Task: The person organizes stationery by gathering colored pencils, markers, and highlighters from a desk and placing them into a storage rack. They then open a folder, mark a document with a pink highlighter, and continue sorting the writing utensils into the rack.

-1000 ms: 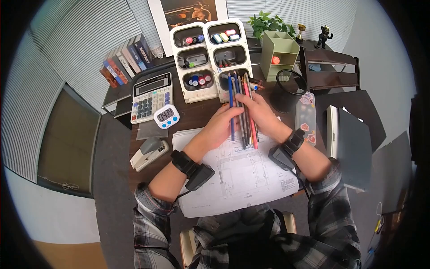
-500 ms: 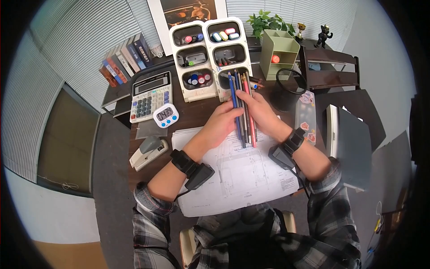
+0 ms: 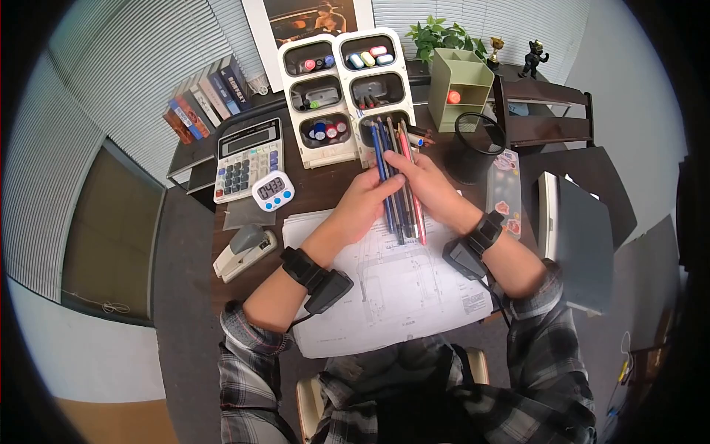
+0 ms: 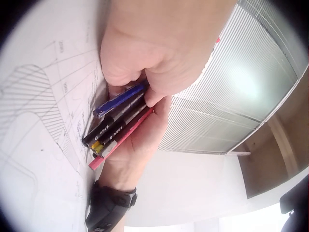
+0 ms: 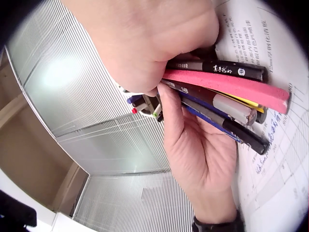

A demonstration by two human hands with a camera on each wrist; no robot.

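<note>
Head view: L hand [image 3: 367,203] & R hand [image 3: 429,185] come together over the papers [image 3: 399,325] on the desk [image 3: 310,189], bundle of pencils [image 3: 405,207] btwn them, in front of the white organizer [image 3: 347,92]. Both grips closed round the bundle, thumbs on top. Vs. a half-sec ago, the upper ends have swung a bit to the L & spread; the blue pencils [image 3: 381,152] now lean out at the L side, pink pencil [image 3: 419,214] still on the R. Hands have barely shifted. Timer [image 3: 273,191] has gone 04:34 to 04:33; calculator [image 3: 244,166], stapler [image 3: 245,255] & mesh cup [image 3: 473,159] stay put.

L wrist view: L hand up top, fingers curled round the bundle, no gap showing; R hand below, palm side up against it. Ends stick out low over the papers: blue, black, a yellow pencil [image 4: 98,145] & pink, the last along the R palm.

R wrist view: R hand up top, curled tight on the bundle; L hand beneath, thumb up by the R fingers. Pink sits near the top, under a black pencil [image 5: 231,70] w/ white lettering; more dark & blue ones lie below. Capped markers [image 5: 134,110] show beyond.
</note>
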